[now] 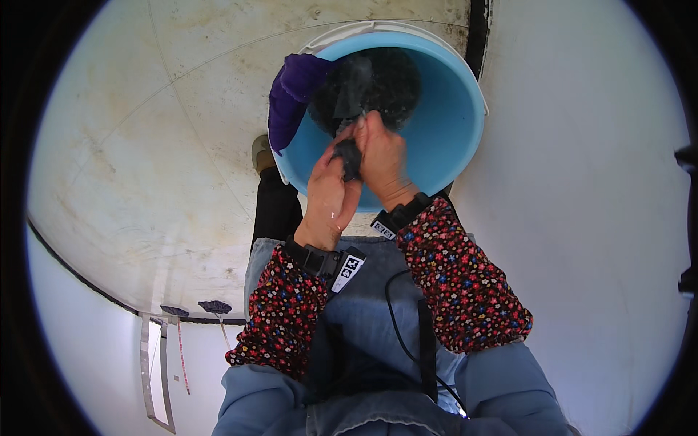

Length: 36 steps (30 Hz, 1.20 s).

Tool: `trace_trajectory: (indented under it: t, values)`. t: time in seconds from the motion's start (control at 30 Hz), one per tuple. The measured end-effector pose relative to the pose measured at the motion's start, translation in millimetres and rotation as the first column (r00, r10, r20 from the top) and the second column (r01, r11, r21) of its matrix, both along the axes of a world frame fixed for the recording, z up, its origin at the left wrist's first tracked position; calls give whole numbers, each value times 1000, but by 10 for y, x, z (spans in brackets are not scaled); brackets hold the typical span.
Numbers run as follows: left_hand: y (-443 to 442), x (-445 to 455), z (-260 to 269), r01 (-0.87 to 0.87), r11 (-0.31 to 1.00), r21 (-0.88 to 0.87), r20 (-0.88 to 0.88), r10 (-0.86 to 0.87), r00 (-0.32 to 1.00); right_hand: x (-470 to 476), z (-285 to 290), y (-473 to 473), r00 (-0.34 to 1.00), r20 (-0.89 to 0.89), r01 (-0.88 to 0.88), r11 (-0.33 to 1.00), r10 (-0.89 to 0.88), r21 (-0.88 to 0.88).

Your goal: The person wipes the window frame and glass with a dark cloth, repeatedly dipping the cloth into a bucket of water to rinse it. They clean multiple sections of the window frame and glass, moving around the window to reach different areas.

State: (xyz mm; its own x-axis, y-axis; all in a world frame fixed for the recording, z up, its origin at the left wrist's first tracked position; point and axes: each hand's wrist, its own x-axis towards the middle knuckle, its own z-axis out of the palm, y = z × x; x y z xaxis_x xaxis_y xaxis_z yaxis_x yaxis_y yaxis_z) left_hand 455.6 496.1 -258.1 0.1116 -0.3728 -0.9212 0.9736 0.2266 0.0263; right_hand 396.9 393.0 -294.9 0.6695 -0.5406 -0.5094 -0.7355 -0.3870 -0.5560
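Note:
Both hands meet over a light blue plastic bucket [444,128] with dark, murky water [401,82] in its bottom. My left hand [330,188] grips a wet dark grey cloth [349,158], part of which bunches over its fingers. My right hand [383,155] is closed on the same cloth, touching the left hand. From the hands, the cloth's far end hangs toward the water; where it meets the water is unclear. A purple cloth [292,98] is draped over the bucket's left rim.
A stained pale floor [202,109] lies under the bucket. A white wall [572,163] rises close on the right, with a black strip at its foot. At the lower left, two dark mop heads [215,307] rest by another wall. A shoe [263,152] is beside the bucket.

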Motion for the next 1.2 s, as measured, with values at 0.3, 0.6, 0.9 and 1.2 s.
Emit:
trace_trajectory:
  t: [0.3,0.6,0.9,1.2]
  values:
    - [184,168,275,375,924,68,199,-381,903,-365,-856,-826,998,59,12,967,3,-253]
    - [166,-104,1023,472,878,87,256,-477,841,-853,-1097,-742,922,-363,-225,950,134,-219]
    - [95,-78,801,397,907,140,91,-411,907,-519,792,-456,950,-68,299,831,-303,469]
    - [-62,133,956,322,938,128,99,-336,937,117,2292,-141,983,16,124,726,-183,677]
